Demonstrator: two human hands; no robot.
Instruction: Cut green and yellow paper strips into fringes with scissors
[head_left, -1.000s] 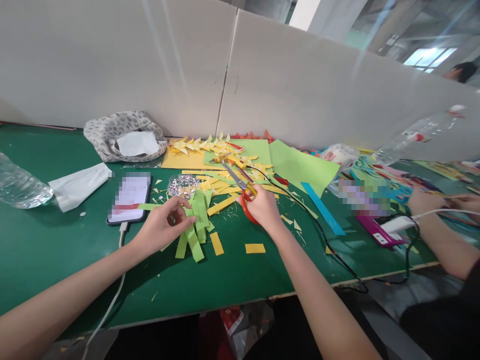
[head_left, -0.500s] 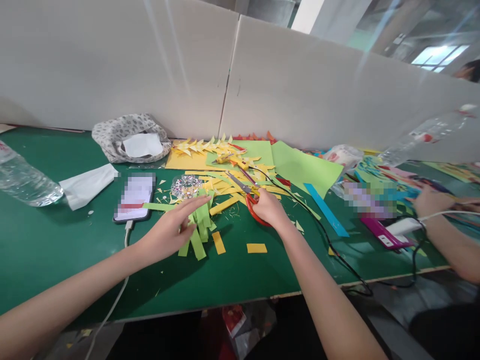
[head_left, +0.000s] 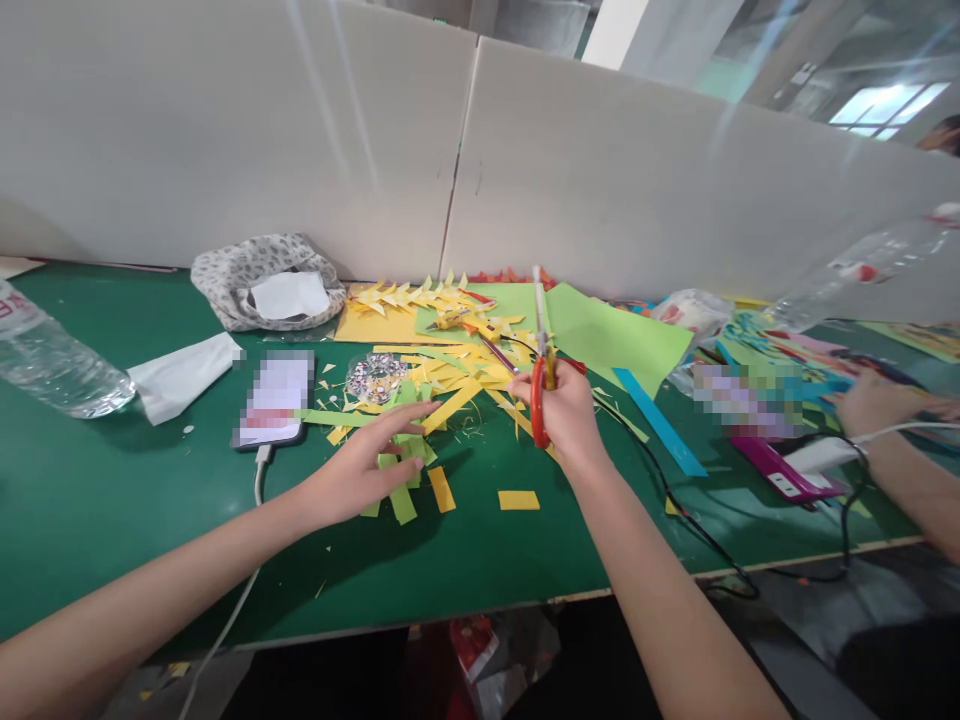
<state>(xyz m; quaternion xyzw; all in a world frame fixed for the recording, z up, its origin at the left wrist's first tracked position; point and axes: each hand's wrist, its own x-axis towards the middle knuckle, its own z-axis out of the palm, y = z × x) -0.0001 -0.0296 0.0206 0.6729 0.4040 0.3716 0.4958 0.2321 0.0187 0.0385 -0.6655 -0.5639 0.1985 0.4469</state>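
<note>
My right hand [head_left: 564, 412] is closed around the red-handled scissors [head_left: 538, 400], whose blades point up and away over the paper pile. Fingers apart and with nothing in them, my left hand [head_left: 367, 465] hovers at the green paper strips [head_left: 405, 500]. Beyond both hands lie yellow paper strips [head_left: 454, 402], a clear dish of shiny gems [head_left: 375, 378] and a yellow glue gun [head_left: 465, 322]. Two short yellow pieces lie nearer the front, one of them a flat rectangle [head_left: 519, 500].
A phone [head_left: 277, 395] on a cable, a white tissue [head_left: 184, 378], a patterned pouch [head_left: 262, 250] and a bottle [head_left: 60, 360] are left. Rightward are a blue strip [head_left: 660, 422], a black cord, a magenta power strip [head_left: 780, 482] and another person's hand [head_left: 874, 405].
My right hand has turned the scissors from pointing up-left to pointing nearly straight away, and moved slightly right. My left hand's fingers have spread a little. The view has shifted slightly.
</note>
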